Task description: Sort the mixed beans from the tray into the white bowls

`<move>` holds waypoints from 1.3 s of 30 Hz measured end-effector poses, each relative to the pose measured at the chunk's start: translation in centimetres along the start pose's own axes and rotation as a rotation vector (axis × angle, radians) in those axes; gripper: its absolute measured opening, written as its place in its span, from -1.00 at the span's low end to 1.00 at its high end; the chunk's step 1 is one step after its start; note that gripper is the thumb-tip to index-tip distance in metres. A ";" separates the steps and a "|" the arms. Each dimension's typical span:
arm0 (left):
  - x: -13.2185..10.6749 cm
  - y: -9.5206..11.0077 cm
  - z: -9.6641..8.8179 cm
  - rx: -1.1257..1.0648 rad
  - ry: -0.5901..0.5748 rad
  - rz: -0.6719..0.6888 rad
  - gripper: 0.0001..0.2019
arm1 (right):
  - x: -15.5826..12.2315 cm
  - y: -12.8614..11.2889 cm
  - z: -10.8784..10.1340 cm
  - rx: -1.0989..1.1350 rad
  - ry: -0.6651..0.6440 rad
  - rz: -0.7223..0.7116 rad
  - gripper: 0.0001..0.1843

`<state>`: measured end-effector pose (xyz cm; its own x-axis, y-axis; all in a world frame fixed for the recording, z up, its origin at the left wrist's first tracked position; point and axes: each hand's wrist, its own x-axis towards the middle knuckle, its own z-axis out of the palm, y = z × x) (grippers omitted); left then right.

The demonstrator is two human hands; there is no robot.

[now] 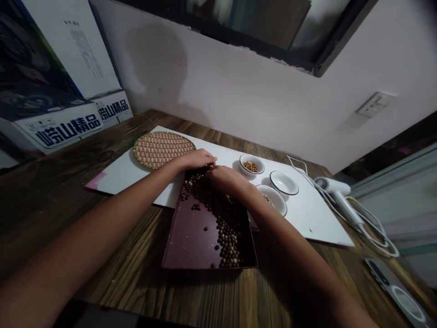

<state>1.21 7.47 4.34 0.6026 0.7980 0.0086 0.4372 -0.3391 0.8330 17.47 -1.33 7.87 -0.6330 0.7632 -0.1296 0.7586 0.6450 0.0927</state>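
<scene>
A shallow dark-red box (pixel 194 232) sits at the centre, with many round brown and dark seeds (pixel 229 243) heaped along its right side and far end. Over the box's far end, my left hand (pixel 199 159) has its fingers drawn together near the rim. Right beside it, my right hand (pixel 225 177) is closed, fingers curled down towards the seeds. The fingertips of both hands nearly meet, and whatever they pinch is hidden. Just beyond my right wrist stands a white bowl of small yellow-brown pieces (pixel 251 165). My right forearm partly covers another bowl (pixel 278 200) with pale contents.
Under the bowls lies a white board (pixel 307 218) on the wooden table (pixel 126 269). A round woven tray (pixel 164 148) is at the back left, and a third white bowl (pixel 284 182) at the right. A white hair dryer (pixel 341 200) with its cord and a phone (pixel 398 289) lie farther right.
</scene>
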 end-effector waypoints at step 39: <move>0.0 -0.3 0.0 0.027 0.011 -0.010 -0.62 | -1.0 0.5 -0.2 -0.111 -0.053 0.053 -0.66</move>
<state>1.11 7.57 4.07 0.5910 0.8067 0.0063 0.4611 -0.3442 0.8179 18.44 -1.72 8.26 -0.5814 0.7950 -0.1729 0.7671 0.6065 0.2092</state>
